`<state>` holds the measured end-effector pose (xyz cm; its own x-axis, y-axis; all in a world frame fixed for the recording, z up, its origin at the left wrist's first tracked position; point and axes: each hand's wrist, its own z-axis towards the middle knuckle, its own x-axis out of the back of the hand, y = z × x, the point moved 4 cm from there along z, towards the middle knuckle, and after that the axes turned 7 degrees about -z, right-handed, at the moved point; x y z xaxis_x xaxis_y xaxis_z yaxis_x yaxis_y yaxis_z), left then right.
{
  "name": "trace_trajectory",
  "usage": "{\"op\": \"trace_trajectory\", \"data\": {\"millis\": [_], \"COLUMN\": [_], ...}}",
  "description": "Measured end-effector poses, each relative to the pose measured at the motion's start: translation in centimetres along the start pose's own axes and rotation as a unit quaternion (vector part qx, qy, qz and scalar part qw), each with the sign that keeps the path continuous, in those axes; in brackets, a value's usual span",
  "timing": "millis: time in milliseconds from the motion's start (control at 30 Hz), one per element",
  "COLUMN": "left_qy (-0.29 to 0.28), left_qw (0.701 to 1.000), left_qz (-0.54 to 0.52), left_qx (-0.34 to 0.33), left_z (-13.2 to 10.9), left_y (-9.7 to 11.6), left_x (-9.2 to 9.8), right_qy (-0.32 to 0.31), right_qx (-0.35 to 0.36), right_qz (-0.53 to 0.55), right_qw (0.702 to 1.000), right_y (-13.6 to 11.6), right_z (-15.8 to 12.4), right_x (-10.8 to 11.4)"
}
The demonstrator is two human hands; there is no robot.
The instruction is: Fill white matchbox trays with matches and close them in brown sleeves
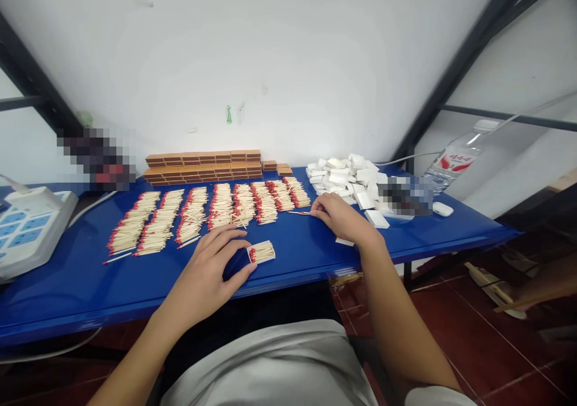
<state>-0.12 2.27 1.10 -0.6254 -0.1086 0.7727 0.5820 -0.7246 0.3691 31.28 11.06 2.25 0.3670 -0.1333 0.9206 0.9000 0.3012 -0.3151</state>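
Note:
My left hand (211,268) rests on the blue table (67,280), fingers curled around the left end of a small white tray of red-tipped matches (261,252). My right hand (340,217) lies further right, its fingertips pinching a single match (298,212) that lies on the table beside the rightmost match pile. Several rows of red-tipped matches (211,211) are spread across the table beyond both hands.
Brown matchbox sleeves (205,166) are stacked along the wall. A heap of white inner trays (349,178) sits at the right, with a white mouse (442,209) and a water bottle (457,157) beyond. A power strip (27,226) lies at the left.

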Motion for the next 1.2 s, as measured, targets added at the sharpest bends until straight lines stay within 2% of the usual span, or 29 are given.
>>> {"op": "trace_trajectory", "data": {"millis": [267, 400, 600, 800, 900, 1000, 1100, 1200], "left_qy": [0.009, 0.006, 0.0, 0.004, 0.001, 0.001, 0.001, 0.002], "left_qw": [1.0, 1.0, 1.0, 1.0, 1.0, 1.0, 1.0, 1.0], "left_qz": [-0.01, -0.008, -0.005, -0.002, -0.008, -0.013, -0.015, -0.016], "left_qx": [0.0, -0.005, -0.003, -0.006, -0.004, 0.001, 0.006, 0.007], "left_z": [0.1, 0.1, 0.1, 0.1, 0.2, 0.2, 0.2, 0.2], "left_y": [0.1, 0.2, 0.1, 0.3, 0.3, 0.3, 0.4, 0.4], "left_x": [0.1, 0.1, 0.1, 0.1, 0.1, 0.2, 0.2, 0.2], "right_qy": [0.056, 0.054, -0.008, 0.003, 0.005, -0.004, 0.007, 0.054], "right_qx": [0.035, 0.079, 0.145, 0.228, 0.252, 0.247, 0.2, 0.116], "right_qz": [-0.015, 0.011, 0.037, 0.009, -0.014, 0.009, 0.043, 0.005], "right_qw": [0.998, 0.995, 0.989, 0.974, 0.968, 0.969, 0.979, 0.992], "right_y": [-1.5, -4.5, -9.9, -12.5, -13.0, -12.9, -11.3, -8.1], "right_z": [-0.6, -1.6, -3.0, -3.5, -3.5, -3.3, -2.6, -1.5], "right_x": [0.9, 1.3, 0.8, -0.9, -1.6, -1.4, -0.6, 0.0]}}
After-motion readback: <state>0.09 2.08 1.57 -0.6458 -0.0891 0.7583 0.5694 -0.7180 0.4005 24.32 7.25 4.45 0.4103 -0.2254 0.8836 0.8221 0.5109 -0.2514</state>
